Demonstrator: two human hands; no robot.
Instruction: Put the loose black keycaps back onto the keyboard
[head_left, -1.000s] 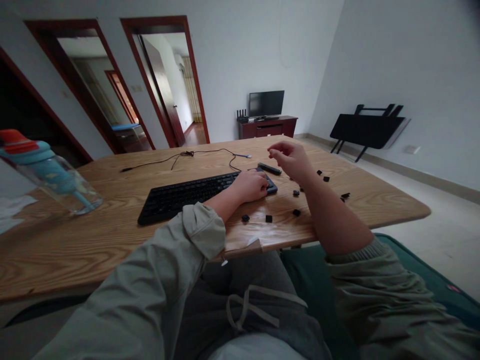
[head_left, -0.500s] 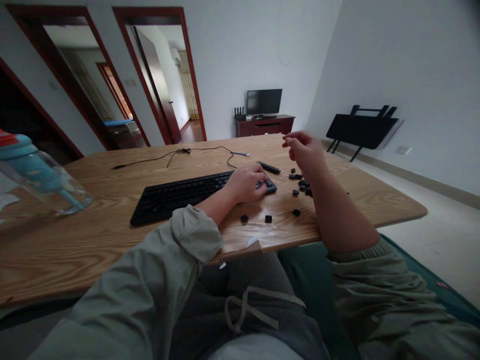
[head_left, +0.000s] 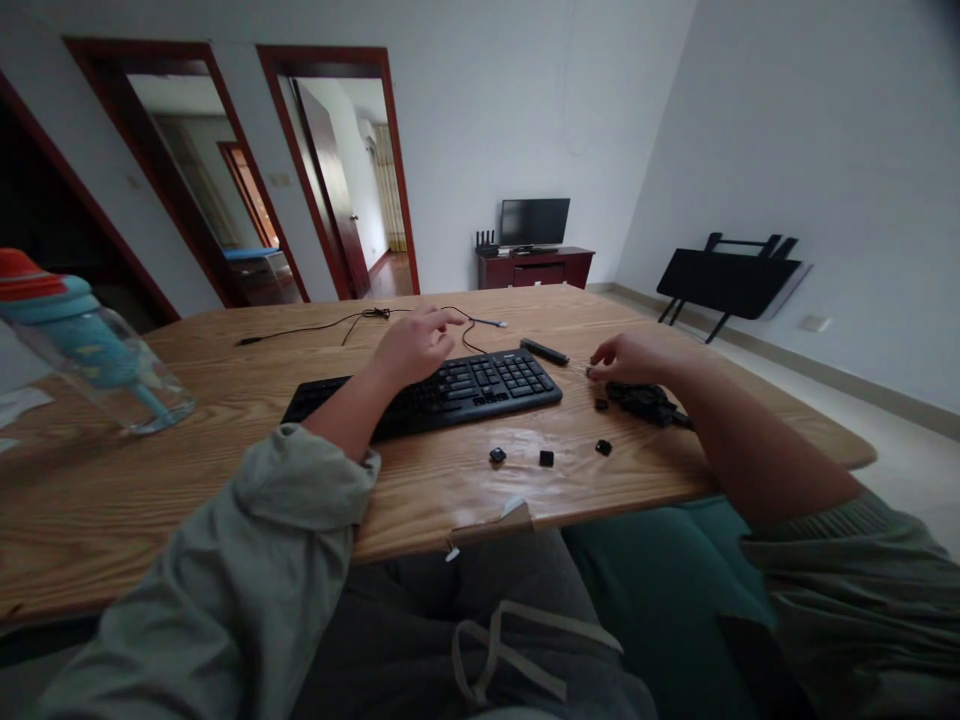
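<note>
A black keyboard (head_left: 480, 386) lies on the wooden table (head_left: 187, 470). My left hand (head_left: 411, 342) hovers over the keyboard's far middle, fingers loosely curled with nothing visible in them. My right hand (head_left: 628, 357) rests on the table right of the keyboard, fingers bent down at a heap of black keycaps (head_left: 645, 400). Three loose keycaps (head_left: 546, 457) lie near the front edge. A thin black bar (head_left: 545, 351) lies beyond the keyboard's right end.
A water bottle (head_left: 82, 345) with a blue and orange lid lies at the left. The keyboard cable (head_left: 360, 318) runs across the far side. Beyond the table are doorways, a TV on a cabinet (head_left: 534, 262) and a folded black table (head_left: 726, 272) against the wall.
My left hand left the keyboard's right end and moved left and farther away. My right hand came down from the air onto the table, and the scattered keycaps are gathered in a heap beside it.
</note>
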